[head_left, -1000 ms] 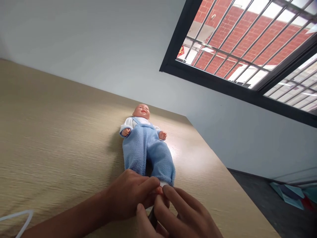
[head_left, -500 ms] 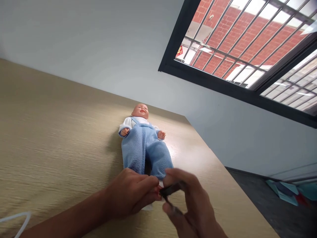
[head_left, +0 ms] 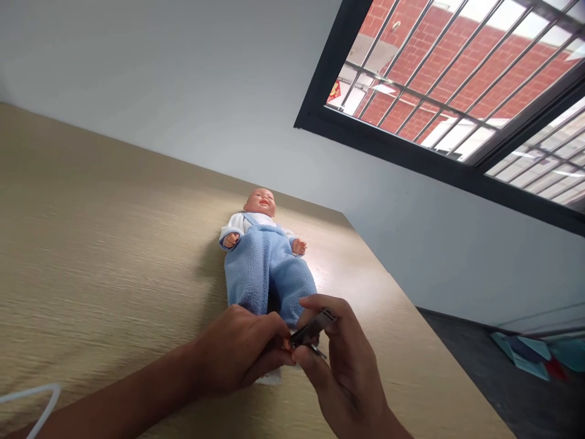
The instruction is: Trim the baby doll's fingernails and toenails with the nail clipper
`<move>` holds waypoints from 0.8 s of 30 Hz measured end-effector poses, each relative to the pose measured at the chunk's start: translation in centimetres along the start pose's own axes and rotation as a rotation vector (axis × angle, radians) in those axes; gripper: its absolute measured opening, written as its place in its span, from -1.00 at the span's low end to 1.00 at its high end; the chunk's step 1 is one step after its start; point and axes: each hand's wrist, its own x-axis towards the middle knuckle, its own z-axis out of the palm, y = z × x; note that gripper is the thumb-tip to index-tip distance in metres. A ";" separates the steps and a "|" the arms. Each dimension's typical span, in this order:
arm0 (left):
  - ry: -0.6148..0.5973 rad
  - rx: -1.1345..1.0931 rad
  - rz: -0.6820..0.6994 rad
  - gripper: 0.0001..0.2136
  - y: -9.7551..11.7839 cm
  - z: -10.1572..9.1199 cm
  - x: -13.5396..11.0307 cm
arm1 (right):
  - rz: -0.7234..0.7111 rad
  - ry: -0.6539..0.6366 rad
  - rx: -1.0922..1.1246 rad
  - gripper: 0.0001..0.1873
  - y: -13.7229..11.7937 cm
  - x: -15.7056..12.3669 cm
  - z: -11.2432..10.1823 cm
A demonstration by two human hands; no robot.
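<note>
A baby doll in a blue fleece romper and white top lies on its back on a wooden table, head toward the wall. My left hand is closed around the doll's foot at the near end of its legs. My right hand pinches a small metal nail clipper between thumb and fingers, with the clipper's tip at the foot held in my left hand. The foot itself is mostly hidden by my fingers.
A white looped cable lies at the table's near left. The table's right edge drops to a dark floor with blue and red items. A grey wall and barred window stand beyond.
My right hand rose from beside the foot and now holds the nail clipper up at it. My left hand kept its grip on the foot. The doll has not moved.
</note>
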 end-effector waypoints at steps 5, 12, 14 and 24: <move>-0.012 -0.008 0.009 -0.68 0.0 0.0 0.0 | 0.024 -0.017 -0.047 -0.76 0.2 -0.1 0.0; -0.021 -0.022 -0.028 -0.68 -0.2 0.0 -0.1 | -0.001 -0.136 -0.223 -0.76 -0.6 0.8 -0.7; -0.001 -0.016 -0.017 -0.69 -0.2 0.1 -0.1 | -0.009 -0.184 -0.265 -0.78 -1.1 1.3 -0.8; 0.021 -0.090 -0.020 -0.77 -0.1 0.1 -0.2 | -0.032 -0.420 -0.253 -0.88 -3.5 4.6 -0.9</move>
